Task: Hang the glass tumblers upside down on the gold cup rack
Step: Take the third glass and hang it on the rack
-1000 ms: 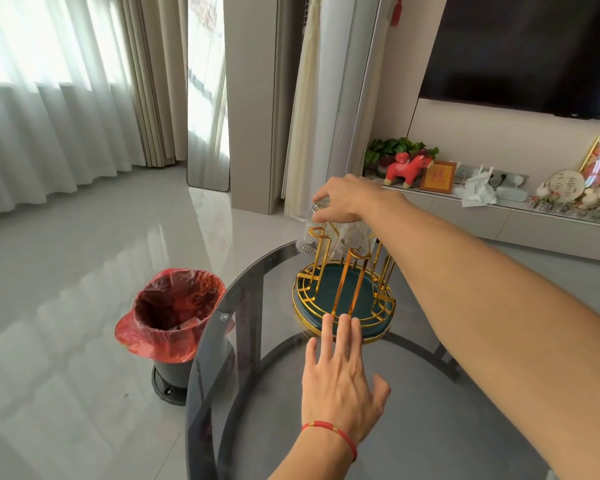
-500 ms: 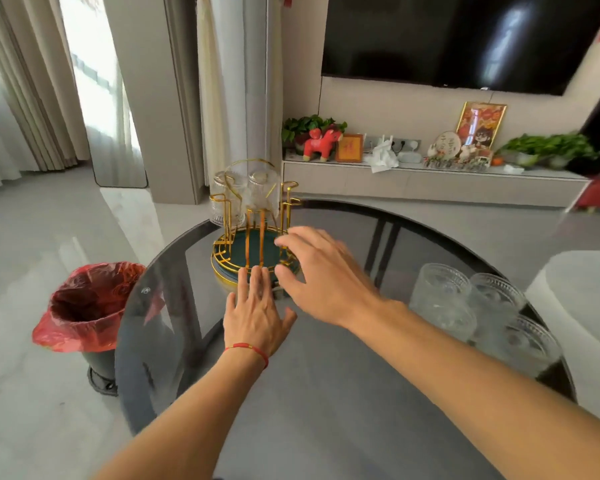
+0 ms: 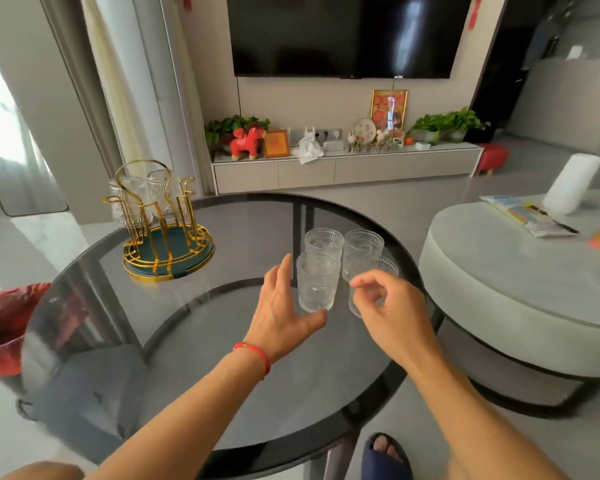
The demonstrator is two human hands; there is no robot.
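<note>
The left hand (image 3: 284,308) is spread open around the nearest glass tumbler (image 3: 316,284), thumb under its near side and fingers up along its left, not closed on it. The right hand (image 3: 388,306) hangs loosely curled over the tumbler at the right of the group (image 3: 386,266), fingers apart, gripping nothing that can be seen. Half a second ago both hands lay at the foot of the gold cup rack (image 3: 163,233); they have since crossed to the cluster of four upright tumblers at the right of the table, and the view has swung right with them. The rack stands at the far left of the round dark glass table (image 3: 187,341), two tumblers (image 3: 142,199) upside down on its prongs. Left of the table is a bin with a red bag (image 3: 0,327); right of it, a pale round table (image 3: 520,271). Against the far wall, a low cabinet (image 3: 343,168) runs beneath a dark television (image 3: 343,32).
</note>
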